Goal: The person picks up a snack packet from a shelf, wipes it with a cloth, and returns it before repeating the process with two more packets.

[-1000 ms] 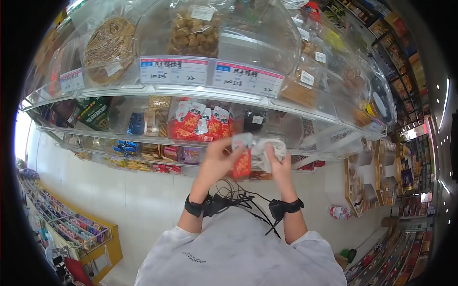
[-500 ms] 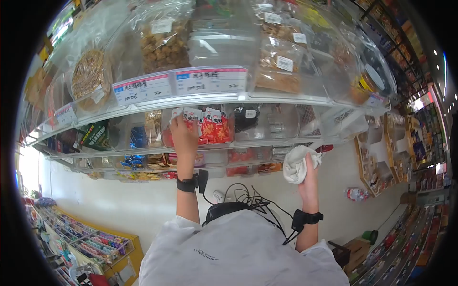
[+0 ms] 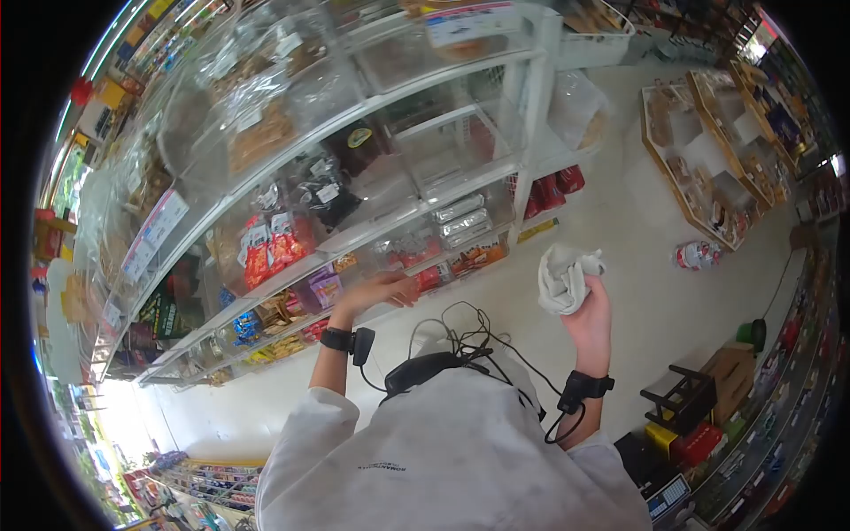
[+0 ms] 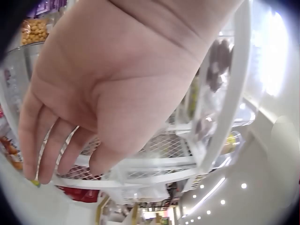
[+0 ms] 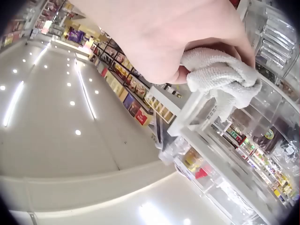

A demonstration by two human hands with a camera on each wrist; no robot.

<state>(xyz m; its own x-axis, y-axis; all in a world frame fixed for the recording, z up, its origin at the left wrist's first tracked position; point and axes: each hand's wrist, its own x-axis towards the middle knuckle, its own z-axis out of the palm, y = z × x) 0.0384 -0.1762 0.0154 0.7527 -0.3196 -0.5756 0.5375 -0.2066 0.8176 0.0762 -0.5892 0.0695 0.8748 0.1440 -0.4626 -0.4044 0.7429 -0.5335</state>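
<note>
My right hand point(image 3: 586, 323) grips a crumpled white cloth point(image 3: 565, 281) over the floor, to the right of the shelf unit. Folds of the same cloth point(image 5: 220, 77) bunch out from under the fingers in the right wrist view. My left hand point(image 3: 376, 295) is empty and held in front of the lower shelf bins, its fingers extended to the right. In the left wrist view the left hand point(image 4: 103, 89) shows a bare palm and loosely straight fingers. Red and white snack packets point(image 3: 270, 248) lie in a clear bin up and left of that hand.
A white shelf unit point(image 3: 522, 133) with clear bins of packaged snacks fills the upper left. Wooden display stands point(image 3: 668, 168) stand at the right, with a wrapped bundle point(image 3: 698, 255) on the floor point(image 3: 496, 283) near them. A dark stool point(image 3: 680, 398) is at lower right.
My left hand has come away from the red packets' bin, without a packet. The view has turned and shifted right along the shelf. The right hand still holds the cloth.
</note>
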